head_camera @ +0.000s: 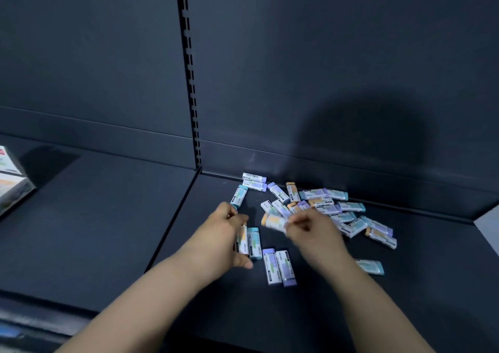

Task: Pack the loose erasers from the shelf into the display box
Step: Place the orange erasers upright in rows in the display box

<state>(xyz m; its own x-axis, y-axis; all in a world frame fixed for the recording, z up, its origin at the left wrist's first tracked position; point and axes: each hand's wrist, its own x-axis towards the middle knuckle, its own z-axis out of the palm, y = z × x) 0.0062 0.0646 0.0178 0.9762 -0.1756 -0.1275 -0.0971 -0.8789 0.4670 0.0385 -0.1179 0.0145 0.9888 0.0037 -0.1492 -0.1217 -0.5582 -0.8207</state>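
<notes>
Loose erasers (pixel 324 206) lie on the dark shelf (pixel 108 217) near its back wall. The display box (pixel 10 179) sits far left of them, across open shelf. The left hand (pixel 224 234) grips one eraser and the right hand (pixel 310 231) pinches another.

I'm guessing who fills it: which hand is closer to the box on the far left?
Left. The left hand is well to the right of the display box; the right hand is even farther right, over the loose erasers.
</notes>
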